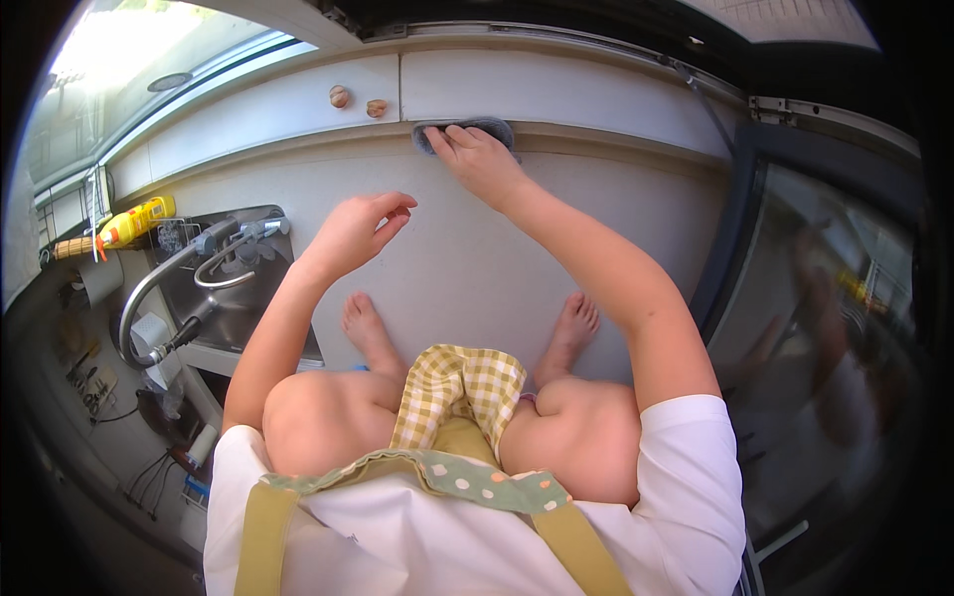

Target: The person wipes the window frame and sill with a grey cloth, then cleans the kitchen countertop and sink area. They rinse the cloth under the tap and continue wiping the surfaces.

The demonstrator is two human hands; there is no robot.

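Observation:
A grey cloth [501, 128] lies bunched at the ledge along the back of the pale countertop [477, 276]. My right hand [477, 160] presses on it, fingers bent over the fabric, at the foot of the white tiled sill [551, 89]. My left hand [370, 227] hovers left of and nearer than the cloth, its fingers loosely curled with a gap between thumb and fingers and nothing in them. Two small brown, rounded objects [339, 96], perhaps garlic or shallots, sit on the sill to the left of the cloth.
A stainless steel sink [231, 320] with curved faucets [145, 287] is at the left, beside a yellow spray bottle [138, 221]. A window [186, 45] stands at upper left. My bare feet [365, 320] rest on the countertop. A dark-framed glass panel [820, 246] borders the right.

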